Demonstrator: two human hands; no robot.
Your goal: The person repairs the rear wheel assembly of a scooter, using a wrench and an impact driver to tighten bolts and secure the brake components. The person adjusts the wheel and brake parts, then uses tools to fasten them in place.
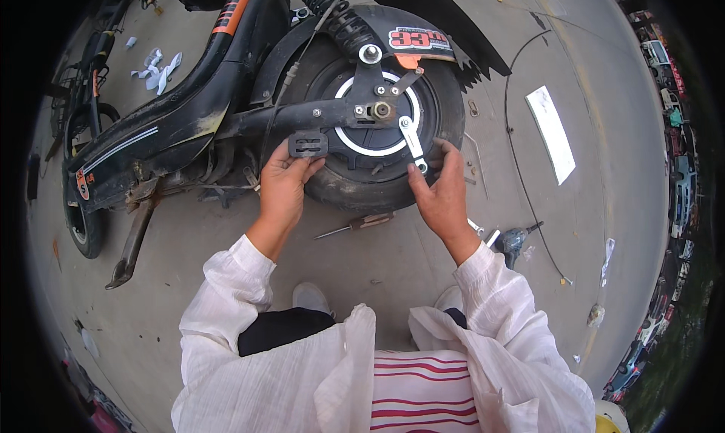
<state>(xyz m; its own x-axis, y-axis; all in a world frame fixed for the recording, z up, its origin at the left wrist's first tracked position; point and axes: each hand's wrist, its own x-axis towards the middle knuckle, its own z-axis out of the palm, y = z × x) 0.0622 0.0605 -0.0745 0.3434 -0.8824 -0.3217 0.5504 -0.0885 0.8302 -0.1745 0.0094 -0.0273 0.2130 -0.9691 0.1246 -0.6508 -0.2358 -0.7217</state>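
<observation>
A scooter's rear wheel [355, 195] lies before me, with a black swingarm [294, 122] across its hub and a large axle nut [383, 111]. My left hand [283, 190] pinches a black ribbed block like a footrest or pedal [308, 144], just below the swingarm. Whether the block is fastened to anything is hidden. A short silver arm [411, 140] slants down from a bolt beside the hub. My right hand [444, 195] is at its lower end, thumb against it and fingers curled along the tyre's right side.
A screwdriver [355, 225] lies below the tyre. Right of my forearm are a power tool [515, 242] and a spanner [475, 227]. A black cable [515, 161] and a white panel [551, 134] lie farther right. The kickstand [134, 244] juts out at left.
</observation>
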